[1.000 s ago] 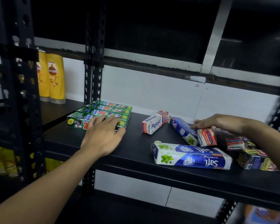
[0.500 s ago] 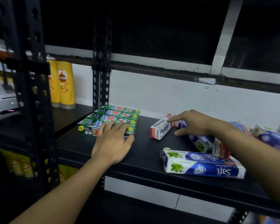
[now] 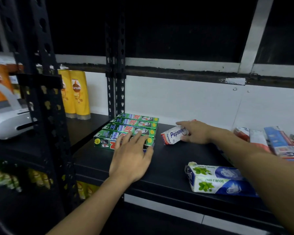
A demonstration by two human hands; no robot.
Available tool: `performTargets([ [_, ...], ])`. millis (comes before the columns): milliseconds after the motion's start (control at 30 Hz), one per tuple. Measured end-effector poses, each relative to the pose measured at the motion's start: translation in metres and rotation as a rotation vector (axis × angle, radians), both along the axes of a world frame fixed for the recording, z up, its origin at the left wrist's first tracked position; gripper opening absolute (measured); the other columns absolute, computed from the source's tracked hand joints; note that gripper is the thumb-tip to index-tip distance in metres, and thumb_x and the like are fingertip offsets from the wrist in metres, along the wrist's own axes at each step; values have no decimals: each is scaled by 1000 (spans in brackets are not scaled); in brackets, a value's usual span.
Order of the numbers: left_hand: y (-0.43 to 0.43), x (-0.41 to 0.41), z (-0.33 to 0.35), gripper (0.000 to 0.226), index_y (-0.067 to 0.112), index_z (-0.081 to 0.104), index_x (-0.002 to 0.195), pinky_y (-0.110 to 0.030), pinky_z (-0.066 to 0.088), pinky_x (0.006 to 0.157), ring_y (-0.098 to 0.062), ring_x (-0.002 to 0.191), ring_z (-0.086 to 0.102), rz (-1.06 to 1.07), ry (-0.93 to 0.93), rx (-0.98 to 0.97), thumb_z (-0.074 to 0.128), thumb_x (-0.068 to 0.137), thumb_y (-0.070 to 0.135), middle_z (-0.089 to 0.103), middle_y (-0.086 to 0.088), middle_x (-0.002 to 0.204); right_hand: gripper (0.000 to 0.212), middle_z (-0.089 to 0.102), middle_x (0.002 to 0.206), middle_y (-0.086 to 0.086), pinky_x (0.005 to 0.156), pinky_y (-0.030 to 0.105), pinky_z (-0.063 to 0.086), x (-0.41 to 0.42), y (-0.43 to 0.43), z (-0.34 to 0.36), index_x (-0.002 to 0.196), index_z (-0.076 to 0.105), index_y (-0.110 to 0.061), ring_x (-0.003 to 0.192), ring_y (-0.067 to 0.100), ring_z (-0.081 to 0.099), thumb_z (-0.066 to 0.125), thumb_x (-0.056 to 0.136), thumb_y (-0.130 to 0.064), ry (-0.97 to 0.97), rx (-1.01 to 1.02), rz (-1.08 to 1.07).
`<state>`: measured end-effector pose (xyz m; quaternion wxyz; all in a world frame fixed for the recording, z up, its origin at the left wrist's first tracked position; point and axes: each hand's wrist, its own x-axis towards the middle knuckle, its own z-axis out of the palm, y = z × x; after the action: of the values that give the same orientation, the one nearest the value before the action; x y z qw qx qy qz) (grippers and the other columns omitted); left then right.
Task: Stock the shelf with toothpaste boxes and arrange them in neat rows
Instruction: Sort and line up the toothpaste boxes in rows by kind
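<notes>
Several green toothpaste boxes (image 3: 131, 126) lie side by side in a row at the left end of the black shelf (image 3: 170, 160). My left hand (image 3: 131, 158) rests flat on the nearest green box, fingers straight and spread. To the right, my right hand (image 3: 195, 132) grips the far end of a white and red Pepsodent box (image 3: 172, 135) lying on the shelf. A white and blue Safi box (image 3: 217, 179) lies near the shelf's front edge. More boxes (image 3: 268, 141) lie in a loose pile at the far right, partly behind my right forearm.
Black perforated uprights (image 3: 115, 82) stand behind the green boxes and at the front left (image 3: 46, 107). Yellow shampoo bottles (image 3: 76, 95) stand on the neighbouring shelf to the left. A white device (image 3: 7, 119) sits at the far left. Yellow products fill the lower left shelf.
My right hand has moved left from the pile of boxes to the Pepsodent box and taken hold of it. My left hand stays on the green boxes. The camera has shifted left.
</notes>
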<state>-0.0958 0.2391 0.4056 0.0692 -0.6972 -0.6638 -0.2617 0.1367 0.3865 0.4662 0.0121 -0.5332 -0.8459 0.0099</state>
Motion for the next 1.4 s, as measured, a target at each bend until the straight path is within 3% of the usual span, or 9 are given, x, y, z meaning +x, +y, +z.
performTargets([
  [67,0,0,0,52,36,36,149,-39,-1,123,-10,150,9,3,-1,0,25,101,53,22,13,162,74,56,125,6,98,38,43,-1,4,0,143,27,-35,116,27,49,66,79,-29,16,-15,-12],
  [167,-1,0,-1,52,36,36,149,-39,0,123,-10,150,10,4,-2,0,25,101,53,22,14,162,63,50,98,-4,87,33,37,0,5,-2,130,37,-38,107,23,49,69,76,-28,-99,130,28],
  [333,-1,0,-1,52,36,36,149,-39,0,123,-10,150,9,3,-7,-3,25,101,53,22,14,162,47,60,122,-9,98,37,26,11,8,-1,133,47,-41,123,20,42,61,88,-38,-109,257,122],
  [500,0,-1,-2,52,37,36,149,-38,0,123,-9,150,8,5,-14,-3,25,101,53,22,15,162,59,50,141,1,101,37,23,14,14,3,147,28,-47,125,24,35,52,93,-51,-140,190,36],
  [600,1,-1,-1,52,37,35,149,-38,-1,123,-9,151,7,1,-19,-10,25,101,53,21,15,162,63,44,149,3,106,40,32,15,14,10,153,23,-38,131,27,36,50,97,-47,-35,253,-4],
  [667,1,-1,-2,52,36,36,149,-37,-1,123,-10,150,8,3,-15,-7,25,101,52,22,14,162,64,46,148,4,108,40,37,18,12,19,152,29,-32,133,27,39,56,95,-44,74,254,-52],
  [933,3,-3,-2,52,36,38,148,-38,0,123,-11,151,11,5,-4,-9,25,101,52,24,13,161,66,63,127,3,94,37,50,66,-2,41,132,58,-30,104,26,65,79,73,-52,-175,-21,-269],
  [1167,2,-2,-2,52,35,39,148,-38,1,123,-13,150,14,5,3,-2,25,101,52,26,12,161,53,66,125,1,93,32,43,90,-20,31,130,62,-28,114,23,59,71,83,-49,-64,8,-252],
  [1400,0,-1,-3,50,34,41,147,-39,2,123,-13,150,16,-1,-9,10,28,101,51,27,11,161,51,66,123,6,94,34,49,98,-21,32,129,63,-22,110,26,59,69,85,-47,-183,53,-355],
])
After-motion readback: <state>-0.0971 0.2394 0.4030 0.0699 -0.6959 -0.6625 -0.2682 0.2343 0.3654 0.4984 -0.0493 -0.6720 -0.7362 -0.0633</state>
